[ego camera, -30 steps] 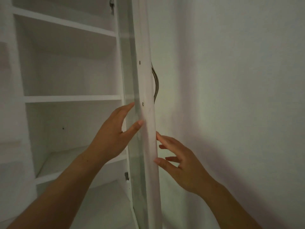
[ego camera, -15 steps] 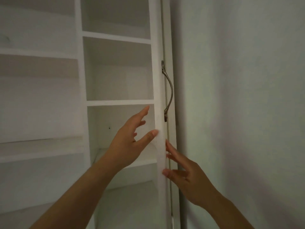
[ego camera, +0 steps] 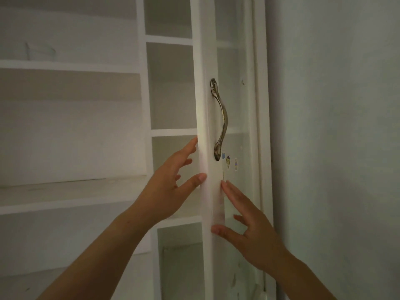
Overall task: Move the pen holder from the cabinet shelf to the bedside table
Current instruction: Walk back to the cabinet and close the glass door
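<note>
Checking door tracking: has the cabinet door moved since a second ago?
Yes. The cabinet door has swung away from the wall and toward the shelves, closing.

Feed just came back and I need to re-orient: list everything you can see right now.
cabinet shelves: several, white, left and centre
door: one, white frame with glass pane, centre
handle: one, dull metal, on the door frame
stickers: a few, coloured, on the glass beside the handle's lower end
clear container: one, faint, upper left shelf, too blurred to identify
wall: one, pale, right
left hand: fingers straight, thumb on the door's edge
right hand: fingers straight, touching the door's front
</note>
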The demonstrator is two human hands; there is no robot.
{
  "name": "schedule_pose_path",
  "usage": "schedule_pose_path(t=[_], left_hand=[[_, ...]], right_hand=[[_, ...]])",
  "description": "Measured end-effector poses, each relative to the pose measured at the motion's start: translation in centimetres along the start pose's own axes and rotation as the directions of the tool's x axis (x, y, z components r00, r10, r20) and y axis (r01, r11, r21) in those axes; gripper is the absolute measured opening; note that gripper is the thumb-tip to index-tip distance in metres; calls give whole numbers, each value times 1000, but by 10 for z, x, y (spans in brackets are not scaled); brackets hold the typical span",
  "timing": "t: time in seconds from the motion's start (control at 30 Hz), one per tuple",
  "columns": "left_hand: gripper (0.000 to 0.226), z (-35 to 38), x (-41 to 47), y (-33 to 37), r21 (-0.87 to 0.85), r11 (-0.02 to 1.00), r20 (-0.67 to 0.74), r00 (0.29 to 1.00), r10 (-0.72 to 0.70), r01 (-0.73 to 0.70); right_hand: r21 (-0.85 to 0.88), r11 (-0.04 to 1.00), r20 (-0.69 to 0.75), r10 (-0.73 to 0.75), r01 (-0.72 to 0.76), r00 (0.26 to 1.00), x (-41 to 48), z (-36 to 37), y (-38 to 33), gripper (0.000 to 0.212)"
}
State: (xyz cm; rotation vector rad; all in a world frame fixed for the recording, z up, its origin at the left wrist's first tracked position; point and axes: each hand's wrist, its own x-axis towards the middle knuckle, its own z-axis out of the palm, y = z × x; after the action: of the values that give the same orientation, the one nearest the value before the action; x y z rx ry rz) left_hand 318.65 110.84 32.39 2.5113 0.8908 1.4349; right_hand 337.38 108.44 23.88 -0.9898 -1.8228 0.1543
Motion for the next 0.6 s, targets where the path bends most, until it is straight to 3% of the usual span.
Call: schedule_pose_path(t=[0.3,0.43,0.6], left_hand=[[69,-24,7,-56,-19,999,12,999,-39,39],[65,-33,13,-81,80,997,-30,999,-19,21],[79,-50,26,-115,218,974,-47,996,81,-69]], right_hand=[[-79,997,-13,19,-20,1000,43,51,16,90],[-132,991,-35,29,-34,999,59,73,23,90],[-212,977,-89,-1,-18,996,79,97,32,88]])
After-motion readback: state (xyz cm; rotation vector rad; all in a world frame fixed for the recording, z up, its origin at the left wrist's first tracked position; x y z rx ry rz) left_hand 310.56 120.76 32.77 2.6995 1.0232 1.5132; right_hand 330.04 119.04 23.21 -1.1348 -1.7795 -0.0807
